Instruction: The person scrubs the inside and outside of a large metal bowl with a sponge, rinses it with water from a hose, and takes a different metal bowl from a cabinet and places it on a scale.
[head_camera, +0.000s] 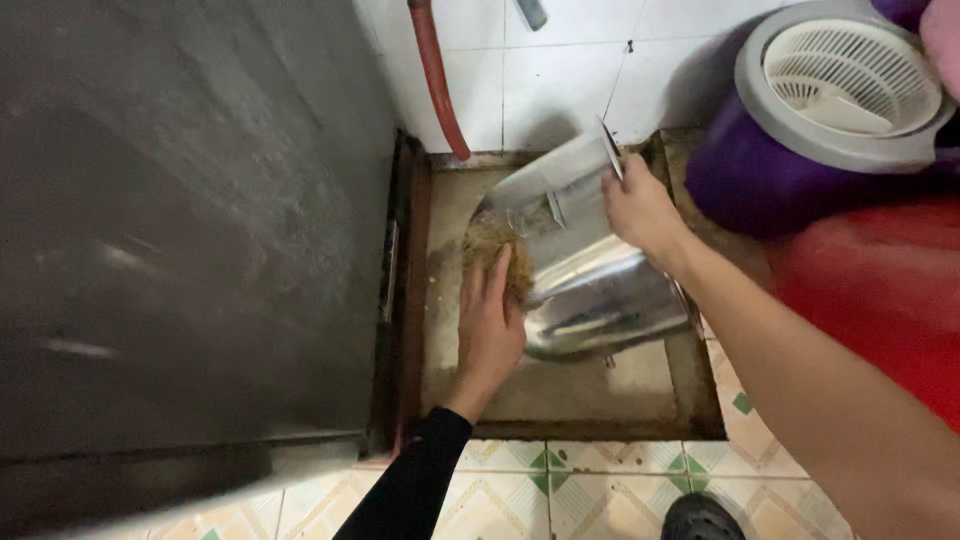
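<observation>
pot (590, 290) lying on its side in floor basin (590, 400), long axis from near right to far left, mouth far-left | left hand (490, 320) pressing scrub pad (498, 255) at mouth, fingers flat together | right hand (640, 205) clasping far rim, nearer to pot | tiled wall (560, 70), red hose (435, 75), purple bucket (750, 170)

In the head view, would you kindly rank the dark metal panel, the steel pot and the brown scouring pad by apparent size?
1. dark metal panel, nearest the camera
2. steel pot
3. brown scouring pad, partly hidden under the left hand
</observation>
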